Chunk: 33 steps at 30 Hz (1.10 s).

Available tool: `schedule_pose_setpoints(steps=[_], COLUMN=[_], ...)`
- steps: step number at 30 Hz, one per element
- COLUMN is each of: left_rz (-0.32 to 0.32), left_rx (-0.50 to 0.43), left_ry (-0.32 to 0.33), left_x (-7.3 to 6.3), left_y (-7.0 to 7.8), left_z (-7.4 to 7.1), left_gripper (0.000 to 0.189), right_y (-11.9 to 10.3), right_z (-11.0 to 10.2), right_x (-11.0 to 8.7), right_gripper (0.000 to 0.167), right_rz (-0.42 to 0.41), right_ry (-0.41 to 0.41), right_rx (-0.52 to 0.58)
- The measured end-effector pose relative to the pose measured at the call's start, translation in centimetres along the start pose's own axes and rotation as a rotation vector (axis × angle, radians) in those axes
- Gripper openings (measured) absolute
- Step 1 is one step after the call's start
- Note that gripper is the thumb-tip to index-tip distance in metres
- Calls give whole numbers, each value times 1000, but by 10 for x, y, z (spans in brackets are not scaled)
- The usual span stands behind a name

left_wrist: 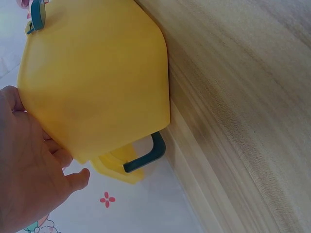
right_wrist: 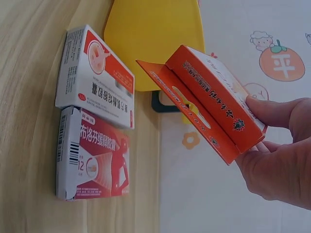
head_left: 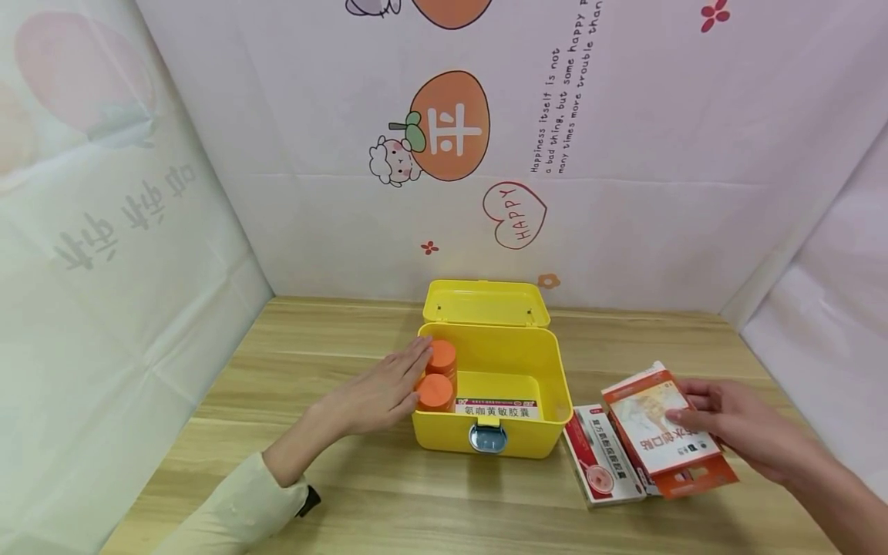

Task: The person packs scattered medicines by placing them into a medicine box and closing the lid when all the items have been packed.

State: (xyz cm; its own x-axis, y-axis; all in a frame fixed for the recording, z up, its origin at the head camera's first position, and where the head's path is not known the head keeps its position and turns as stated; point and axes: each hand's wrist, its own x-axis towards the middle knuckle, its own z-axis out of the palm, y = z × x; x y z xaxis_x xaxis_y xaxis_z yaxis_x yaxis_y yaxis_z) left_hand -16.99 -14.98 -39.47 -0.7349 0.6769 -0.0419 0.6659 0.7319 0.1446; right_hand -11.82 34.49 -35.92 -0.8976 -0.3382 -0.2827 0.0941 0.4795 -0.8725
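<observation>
Head: right hand point(head_left: 745, 424) pinches the orange-and-white box point(head_left: 659, 416) by its edge, right of the yellow case point(head_left: 486, 439) — a slack pinch could drop it onto the carton point(head_left: 605, 455). Left hand point(head_left: 378, 391), fingers extended at the rim; a shove could tip the bottles point(head_left: 435, 393).

Left wrist: case wall hides contents.

Right wrist: jutting tab point(right_wrist: 163, 77) might snag — fingertips behind hidden.

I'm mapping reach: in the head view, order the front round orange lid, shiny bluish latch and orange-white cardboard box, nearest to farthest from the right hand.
1. Orange-white cardboard box, held.
2. Bluish latch, yellow case's front.
3. Orange lid, case's left.
</observation>
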Motion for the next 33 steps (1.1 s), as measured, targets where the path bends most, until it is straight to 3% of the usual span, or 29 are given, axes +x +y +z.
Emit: schedule_pose_setpoints(steps=[8, 33], left_rz=[11, 26], left_rx=[-11, -11], left_ry=[3, 7], left_x=[-2, -1], left_y=[1, 1], left_z=[-1, -2], left_gripper=[66, 66], right_y=[-16, -66], right_z=[11, 35], right_x=[3, 24], right_gripper=[66, 55], right_rz=[5, -89], right_ry=[-4, -37], right_rx=[-4, -84])
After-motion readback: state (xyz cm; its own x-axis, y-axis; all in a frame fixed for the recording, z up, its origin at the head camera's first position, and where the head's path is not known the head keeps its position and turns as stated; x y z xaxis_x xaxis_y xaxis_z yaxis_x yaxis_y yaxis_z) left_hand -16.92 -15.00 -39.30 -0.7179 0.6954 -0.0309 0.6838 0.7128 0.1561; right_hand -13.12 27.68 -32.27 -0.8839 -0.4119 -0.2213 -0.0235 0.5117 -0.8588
